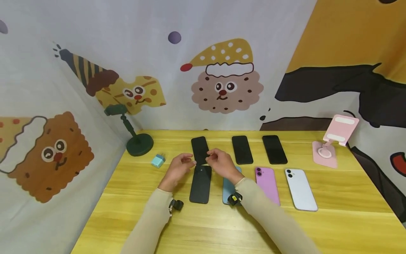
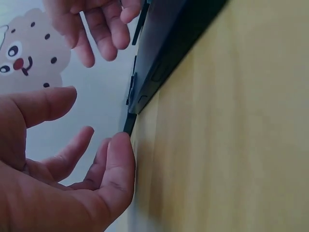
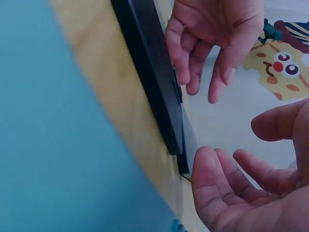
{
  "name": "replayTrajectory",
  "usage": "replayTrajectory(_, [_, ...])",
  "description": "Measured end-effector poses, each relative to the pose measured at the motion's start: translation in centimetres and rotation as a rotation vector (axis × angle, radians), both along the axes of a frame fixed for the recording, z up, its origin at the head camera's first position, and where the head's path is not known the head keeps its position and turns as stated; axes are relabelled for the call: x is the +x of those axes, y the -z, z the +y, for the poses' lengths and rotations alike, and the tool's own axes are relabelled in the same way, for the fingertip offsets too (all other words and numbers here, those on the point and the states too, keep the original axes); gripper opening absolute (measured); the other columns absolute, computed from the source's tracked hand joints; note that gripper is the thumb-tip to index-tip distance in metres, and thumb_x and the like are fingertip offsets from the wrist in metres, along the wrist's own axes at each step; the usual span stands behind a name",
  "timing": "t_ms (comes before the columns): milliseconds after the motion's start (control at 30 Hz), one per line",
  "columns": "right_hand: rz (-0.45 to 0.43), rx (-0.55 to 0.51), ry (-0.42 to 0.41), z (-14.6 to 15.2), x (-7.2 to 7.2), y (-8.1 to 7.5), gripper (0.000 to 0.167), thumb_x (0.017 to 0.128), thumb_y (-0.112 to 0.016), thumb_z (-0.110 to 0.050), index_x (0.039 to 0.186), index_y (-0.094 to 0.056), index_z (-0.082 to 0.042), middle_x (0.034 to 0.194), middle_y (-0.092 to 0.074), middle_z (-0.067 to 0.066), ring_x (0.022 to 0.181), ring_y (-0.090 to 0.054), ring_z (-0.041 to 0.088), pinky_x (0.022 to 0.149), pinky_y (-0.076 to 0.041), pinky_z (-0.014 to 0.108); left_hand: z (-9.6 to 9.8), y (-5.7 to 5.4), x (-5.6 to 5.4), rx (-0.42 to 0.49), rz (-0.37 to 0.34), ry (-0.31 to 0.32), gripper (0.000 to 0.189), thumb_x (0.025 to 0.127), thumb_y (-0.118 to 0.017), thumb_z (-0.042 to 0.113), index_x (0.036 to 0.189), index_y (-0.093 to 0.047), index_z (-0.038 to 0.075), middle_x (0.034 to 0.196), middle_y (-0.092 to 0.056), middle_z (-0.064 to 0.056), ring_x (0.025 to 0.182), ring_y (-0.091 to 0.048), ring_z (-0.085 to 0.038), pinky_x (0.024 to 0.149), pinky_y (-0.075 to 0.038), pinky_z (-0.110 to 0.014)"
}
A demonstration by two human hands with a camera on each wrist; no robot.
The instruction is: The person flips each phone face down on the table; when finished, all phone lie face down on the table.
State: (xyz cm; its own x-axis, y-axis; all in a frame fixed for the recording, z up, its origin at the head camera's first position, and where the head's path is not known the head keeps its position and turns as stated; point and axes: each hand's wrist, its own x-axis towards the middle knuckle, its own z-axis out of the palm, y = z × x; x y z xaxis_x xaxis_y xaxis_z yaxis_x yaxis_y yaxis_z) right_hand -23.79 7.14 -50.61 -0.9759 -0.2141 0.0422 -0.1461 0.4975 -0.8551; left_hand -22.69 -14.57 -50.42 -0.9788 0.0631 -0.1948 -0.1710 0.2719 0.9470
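Observation:
A black phone (image 1: 200,146) lies face up in the back row, its lower end between my two hands. Directly in front lies a dark phone (image 1: 200,187) with its camera side up. My left hand (image 1: 178,170) has its fingertips right at the back phone's lower left corner, with thumb and fingers apart. On the other side, my right hand (image 1: 223,164) is close to the lower right edge, its fingers loosely bent and the thumb apart. Neither hand grips anything. Under the right wrist is a blue phone (image 1: 227,187), partly covered by the arm.
Two more black phones (image 1: 242,150) lie to the right at the back. A pink phone (image 1: 268,183) and a white phone (image 1: 302,190) are before them. A green stand (image 1: 139,144) and light-blue charger (image 1: 158,161) are left; a pink stand (image 1: 325,155) is right.

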Motion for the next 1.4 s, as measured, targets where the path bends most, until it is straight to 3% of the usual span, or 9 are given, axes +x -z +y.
replayTrajectory(133, [-0.007, -0.006, 0.005, 0.0, -1.3, -0.3, 0.037, 0.105, -0.065, -0.026, 0.137, -0.067, -0.007, 0.121, -0.072, 0.009, 0.111, -0.070, 0.028, 0.094, -0.059, 0.048, 0.5, 0.4, -1.2, 0.025, -0.009, -0.031, 0.050, 0.103, -0.070, 0.018, 0.149, -0.057, 0.003, 0.144, -0.057, -0.022, 0.123, -0.064, -0.035, 0.100, -0.057, -0.047])
replayTrajectory(367, [-0.084, -0.011, -0.002, 0.3, -3.5, -0.8, 0.048, 0.105, -0.066, -0.030, 0.146, -0.059, -0.006, 0.147, -0.061, 0.016, 0.136, -0.059, 0.035, 0.109, -0.052, 0.054, 1.0, -0.4, -2.8, 0.106, -0.065, -0.066, 0.056, 0.104, -0.068, 0.020, 0.154, -0.049, 0.004, 0.146, -0.057, -0.018, 0.126, -0.062, -0.033, 0.107, -0.054, -0.048])
replayTrajectory(467, [-0.172, -0.056, 0.000, 0.8, -4.0, -0.9, 0.052, 0.105, -0.065, -0.031, 0.151, -0.055, -0.008, 0.154, -0.056, 0.015, 0.140, -0.056, 0.035, 0.111, -0.051, 0.054, 1.5, -0.8, -3.6, 0.146, -0.092, -0.046, 0.058, 0.106, -0.064, 0.023, 0.158, -0.044, 0.004, 0.115, -0.066, -0.010, 0.100, -0.065, -0.025, 0.097, -0.055, -0.042])
replayTrajectory(600, [-0.268, -0.160, -0.030, 1.3, -4.3, -0.9, 0.056, 0.107, -0.062, -0.029, 0.156, -0.048, -0.006, 0.158, -0.051, 0.017, 0.138, -0.057, 0.035, 0.110, -0.053, 0.052, 2.1, -1.1, -4.4, 0.193, -0.132, -0.048, 0.060, 0.109, -0.060, 0.026, 0.160, -0.039, 0.003, 0.090, -0.053, -0.004, 0.077, -0.050, -0.019, 0.083, -0.050, -0.037])
replayTrajectory(867, [-0.362, -0.356, -0.050, 1.5, -5.2, -0.5, 0.056, 0.108, -0.059, -0.025, 0.158, -0.044, -0.003, 0.155, -0.053, 0.018, 0.144, -0.053, 0.036, 0.114, -0.051, 0.052, 2.3, -1.6, -5.1, 0.312, -0.190, -0.112, 0.059, 0.108, -0.060, 0.027, 0.159, -0.041, 0.002, 0.146, -0.049, -0.018, 0.119, -0.053, -0.028, 0.110, -0.051, -0.043])
replayTrajectory(1033, [-0.404, -0.426, -0.059, 1.5, -5.2, -0.3, 0.059, 0.108, -0.059, -0.023, 0.160, -0.040, -0.002, 0.156, -0.050, 0.020, 0.147, -0.049, 0.038, 0.116, -0.049, 0.053, 2.4, -1.8, -5.3, 0.316, -0.174, -0.124, 0.057, 0.107, -0.061, 0.026, 0.156, -0.046, 0.002, 0.153, -0.049, -0.018, 0.133, -0.052, -0.033, 0.119, -0.044, -0.046])
replayTrajectory(1167, [-0.424, -0.473, -0.048, 1.5, -5.0, -0.2, 0.058, 0.108, -0.059, -0.021, 0.159, -0.039, -0.001, 0.156, -0.047, 0.022, 0.149, -0.046, 0.038, 0.116, -0.048, 0.055, 2.4, -1.7, -5.3, 0.338, -0.149, -0.114, 0.066, 0.107, -0.061, 0.025, 0.163, -0.034, 0.002, 0.159, -0.049, -0.019, 0.146, -0.050, -0.035, 0.122, -0.042, -0.050])
replayTrajectory(1267, [-0.427, -0.492, -0.054, 1.3, -4.8, -0.2, 0.059, 0.108, -0.059, -0.020, 0.160, -0.038, -0.001, 0.157, -0.046, 0.021, 0.150, -0.045, 0.038, 0.117, -0.047, 0.055, 2.5, -1.4, -5.4, 0.359, -0.111, -0.125, 0.071, 0.107, -0.061, 0.018, 0.166, -0.026, 0.001, 0.158, -0.050, -0.023, 0.138, -0.056, -0.035, 0.117, -0.047, -0.051])
replayTrajectory(1400, [-0.432, -0.490, -0.053, 1.1, -4.5, -0.2, 0.058, 0.108, -0.059, -0.020, 0.159, -0.039, -0.001, 0.155, -0.048, 0.021, 0.150, -0.045, 0.038, 0.116, -0.048, 0.055, 2.7, -0.8, -5.6, 0.332, -0.069, -0.130, 0.066, 0.105, -0.062, 0.007, 0.163, -0.032, -0.003, 0.154, -0.052, -0.024, 0.128, -0.059, -0.029, 0.112, -0.050, -0.047])
